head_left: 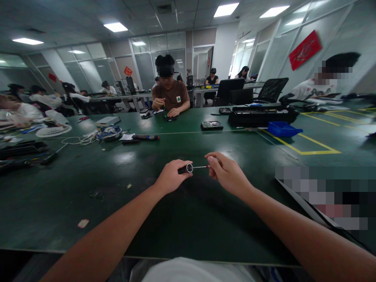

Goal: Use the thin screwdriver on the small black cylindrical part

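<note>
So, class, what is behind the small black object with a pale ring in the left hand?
Beyond the small black object with a pale ring, the glossy dark green tabletop shows. It and the left hand cover the patch directly behind them, so anything there cannot be seen.

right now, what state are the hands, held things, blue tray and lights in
left grip: closed on round piece
round piece: held, ringed end facing camera
right grip: closed on thin tool
thin tool: held, shaft towards round piece, contact unclear
blue tray: upright, open top
ceiling lights: lit
</note>
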A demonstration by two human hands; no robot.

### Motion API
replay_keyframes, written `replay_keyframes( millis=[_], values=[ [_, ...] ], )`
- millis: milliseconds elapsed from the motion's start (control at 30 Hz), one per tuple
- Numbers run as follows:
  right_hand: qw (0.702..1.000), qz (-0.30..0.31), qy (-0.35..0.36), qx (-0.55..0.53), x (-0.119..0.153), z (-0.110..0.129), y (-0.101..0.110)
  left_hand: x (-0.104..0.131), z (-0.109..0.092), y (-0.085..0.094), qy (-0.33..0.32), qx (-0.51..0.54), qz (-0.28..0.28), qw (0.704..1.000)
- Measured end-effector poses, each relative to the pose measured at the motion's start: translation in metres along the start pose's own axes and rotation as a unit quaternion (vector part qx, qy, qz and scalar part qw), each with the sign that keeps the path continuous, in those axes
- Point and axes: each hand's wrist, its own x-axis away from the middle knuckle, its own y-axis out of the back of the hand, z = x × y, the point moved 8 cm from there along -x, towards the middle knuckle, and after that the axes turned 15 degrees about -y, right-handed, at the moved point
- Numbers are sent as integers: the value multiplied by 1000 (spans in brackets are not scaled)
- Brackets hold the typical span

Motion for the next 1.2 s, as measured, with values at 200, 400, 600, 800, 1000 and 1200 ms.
replay_keyframes(
  millis=[200,400,600,800,1000,1200],
  values=[
    [999,3,9,41,-2,2,-3,0,1,0,5,-5,3,1000],
    [998,4,54,41,4,8,-3,0,3,1,7,-8,-6,1000],
    [1000,17,-12,18,-2,-3,-3,0,3,-1,8,-6,7,1000],
    [999,10,-12,33,-2,-2,-3,0,4,-2,6,-6,7,1000],
    [999,-12,37,13,1,2,-1,-1,6,3,14,-8,-5,1000],
    [1000,-5,18,14,-2,-1,-1,-1,3,0,9,-21,14,1000]
  ],
)
